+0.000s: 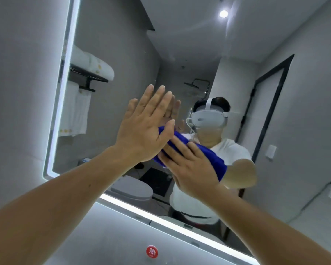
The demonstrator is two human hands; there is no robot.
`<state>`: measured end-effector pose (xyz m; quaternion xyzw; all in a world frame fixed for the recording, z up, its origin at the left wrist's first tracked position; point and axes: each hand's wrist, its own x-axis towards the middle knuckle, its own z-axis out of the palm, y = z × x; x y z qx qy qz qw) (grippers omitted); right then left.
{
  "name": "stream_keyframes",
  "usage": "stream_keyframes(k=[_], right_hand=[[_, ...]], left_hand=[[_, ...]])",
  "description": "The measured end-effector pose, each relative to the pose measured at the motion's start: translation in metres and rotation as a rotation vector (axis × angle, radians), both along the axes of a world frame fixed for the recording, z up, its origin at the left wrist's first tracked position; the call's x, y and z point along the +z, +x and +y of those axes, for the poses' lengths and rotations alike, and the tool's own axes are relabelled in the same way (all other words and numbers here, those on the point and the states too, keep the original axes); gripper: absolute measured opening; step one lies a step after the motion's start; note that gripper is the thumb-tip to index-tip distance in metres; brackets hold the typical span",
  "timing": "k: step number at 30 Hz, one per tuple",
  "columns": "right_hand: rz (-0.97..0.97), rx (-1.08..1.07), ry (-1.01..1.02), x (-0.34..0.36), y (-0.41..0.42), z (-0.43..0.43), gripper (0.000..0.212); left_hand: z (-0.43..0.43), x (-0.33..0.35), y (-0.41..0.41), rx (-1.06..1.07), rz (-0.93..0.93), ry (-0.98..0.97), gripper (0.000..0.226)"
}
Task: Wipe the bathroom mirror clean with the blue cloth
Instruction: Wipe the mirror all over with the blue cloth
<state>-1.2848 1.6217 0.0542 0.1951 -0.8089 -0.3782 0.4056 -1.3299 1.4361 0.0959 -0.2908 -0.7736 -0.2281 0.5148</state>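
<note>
Blue cloth (pixel 182 143) pressed on mirror (pixel 122 54) under both hands.

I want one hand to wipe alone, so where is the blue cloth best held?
Hold the blue cloth at its bunched middle, coming from the room side with a flat palm. It lies as a long roll pressed to the mirror, the right hand already flat across it; the left hand covers its upper end.

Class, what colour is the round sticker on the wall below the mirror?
Red with white markings, on the round sticker, seen in the head view.
</note>
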Motion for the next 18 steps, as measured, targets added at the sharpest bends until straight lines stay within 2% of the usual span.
stream_keyframes(k=[4, 8, 11, 14, 18], right_hand=[[-0.278, -0.011, 0.2, -0.013, -0.02, -0.036, 0.058], [-0.366, -0.002, 0.331, 0.0, -0.028, -0.041, 0.057], [-0.219, 0.036, 0.319, 0.04, -0.016, -0.021, 0.052], [0.007, 0.068, 0.154, 0.093, -0.002, 0.011, 0.052], [0.184, 0.064, -0.001, 0.127, 0.014, 0.043, 0.048]], left_hand=[[-0.025, -0.005, -0.001, 0.03, -0.026, -0.025, 0.067], [-0.035, -0.002, -0.002, 0.072, -0.054, -0.07, 0.068], [-0.036, 0.01, -0.001, 0.038, -0.04, -0.064, 0.069], [-0.034, 0.025, -0.002, 0.008, 0.001, -0.048, 0.068], [-0.03, 0.032, -0.006, -0.016, 0.005, -0.056, 0.067]])
